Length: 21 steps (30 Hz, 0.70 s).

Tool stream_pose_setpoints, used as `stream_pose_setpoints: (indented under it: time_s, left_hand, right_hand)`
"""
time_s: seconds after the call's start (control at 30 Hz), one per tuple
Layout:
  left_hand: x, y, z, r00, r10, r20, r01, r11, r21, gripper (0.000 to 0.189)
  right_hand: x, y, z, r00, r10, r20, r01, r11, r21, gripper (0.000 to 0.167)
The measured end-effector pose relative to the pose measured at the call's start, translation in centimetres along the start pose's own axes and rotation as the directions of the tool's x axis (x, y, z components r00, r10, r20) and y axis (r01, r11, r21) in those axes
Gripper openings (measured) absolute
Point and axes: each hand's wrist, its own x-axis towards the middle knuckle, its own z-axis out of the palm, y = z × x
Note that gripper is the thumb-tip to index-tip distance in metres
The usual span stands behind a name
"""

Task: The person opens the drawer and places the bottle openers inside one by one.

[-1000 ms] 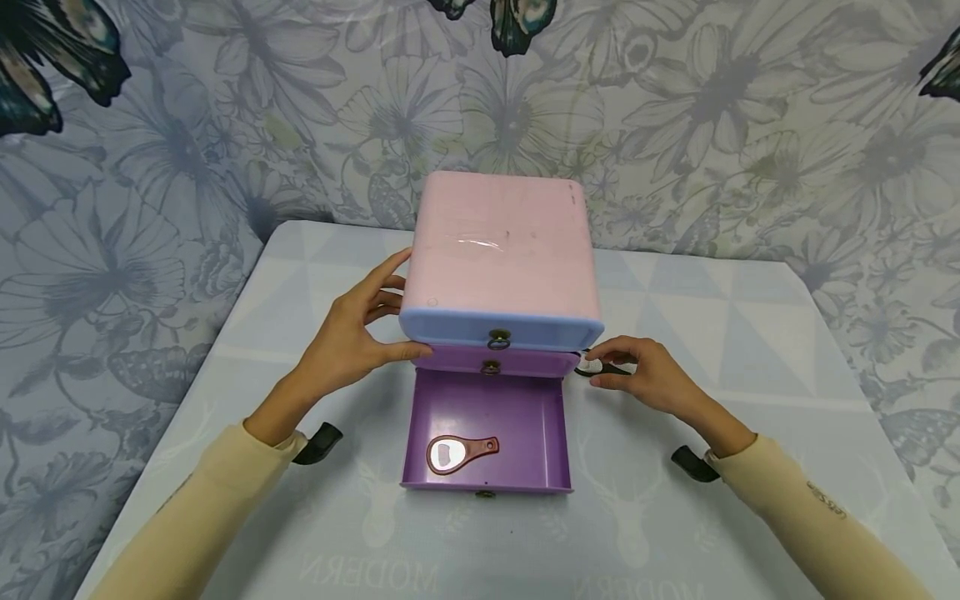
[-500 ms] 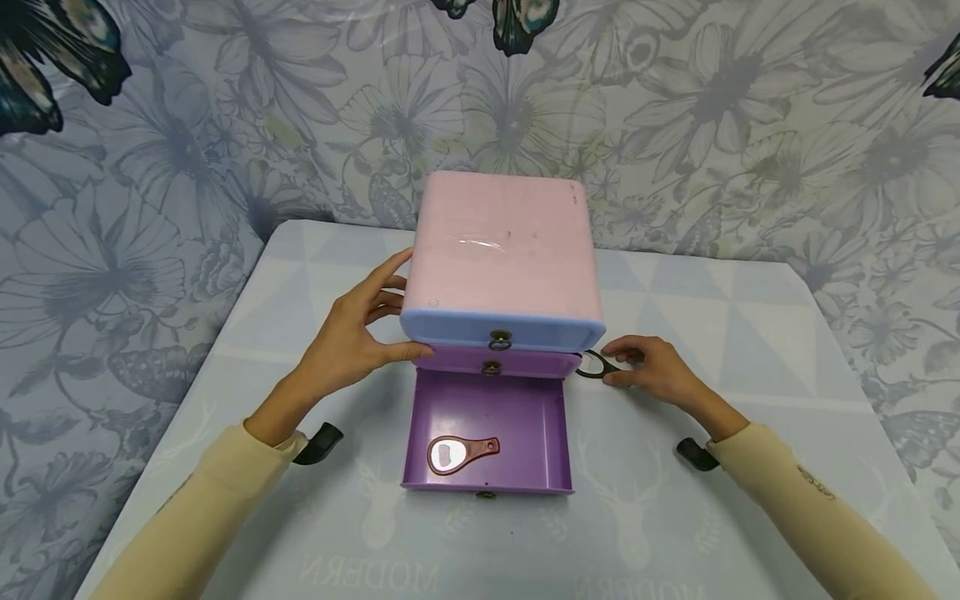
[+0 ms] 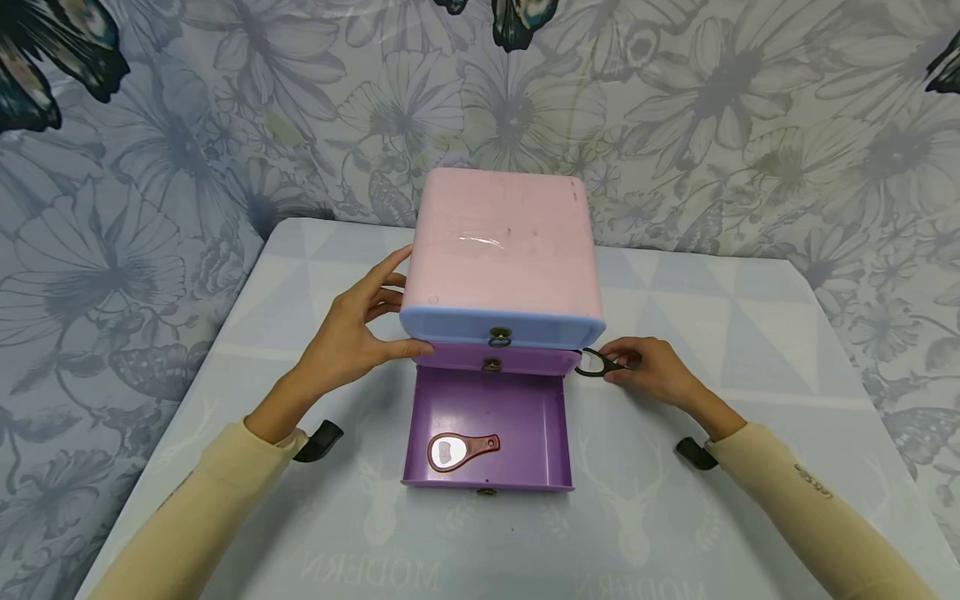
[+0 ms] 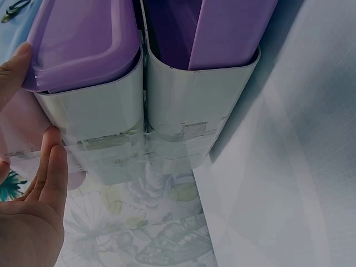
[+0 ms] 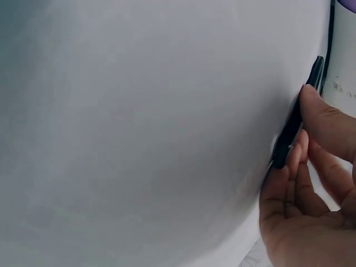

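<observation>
In the head view, my left hand (image 3: 345,333) rests along the left side of a small drawer cabinet (image 3: 506,242) with a pink top. The thumb touches the front corner of its closed purple drawer (image 3: 457,357), and the fingers lie fairly straight against the side in the left wrist view. My right hand (image 3: 656,371) pinches the handle of a small black-rimmed hand mirror (image 3: 582,371) beside the cabinet's right side. Edge-on, the black mirror (image 5: 289,133) shows between thumb and fingers in the right wrist view. A brown-rimmed hand mirror (image 3: 450,452) lies in the pulled-out bottom drawer (image 3: 525,467).
The cabinet's blue top drawer (image 3: 450,325) is closed and has a ring pull (image 3: 499,337). Everything stands on a pale patterned table (image 3: 712,500). Behind the table rises a wall (image 3: 675,125) with a floral pattern and butterfly decorations.
My right hand has drawn slightly to the right along the black mirror onto its handle, leaving more of the rim showing. My left hand and the cabinet have stayed put.
</observation>
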Motion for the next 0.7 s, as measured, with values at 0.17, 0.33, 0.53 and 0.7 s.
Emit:
stream_pose_setpoints:
  time_s: [0.17, 0.33, 0.53, 0.7]
  left_hand:
    - [0.0, 0.0, 0.0, 1.0, -0.001, 0.002, 0.001, 1.0, 0.001, 0.116]
    - [0.0, 0.0, 0.0, 1.0, 0.0, 0.002, 0.0, 1.0, -0.001, 0.116]
    - [0.0, 0.0, 0.0, 1.0, 0.007, 0.003, -0.007, 1.0, -0.009, 0.116]
    - [0.0, 0.1, 0.0, 1.0, 0.011, 0.005, -0.011, 1.0, -0.012, 0.116]
  right_hand:
    - [-0.3, 0.0, 0.0, 0.999, -0.034, 0.005, 0.034, 0.999, -0.007, 0.034]
    - [-0.6, -0.1, 0.0, 0.998, -0.066, -0.024, 0.065, 0.997, -0.028, 0.033]
    - [-1.6, -0.8, -0.6, 0.993, -0.114, -0.036, 0.113, 0.993, -0.037, 0.033]
    - [-2.9, -1.6, -1.3, 0.981, -0.188, -0.052, 0.188, 0.982, -0.005, 0.032]
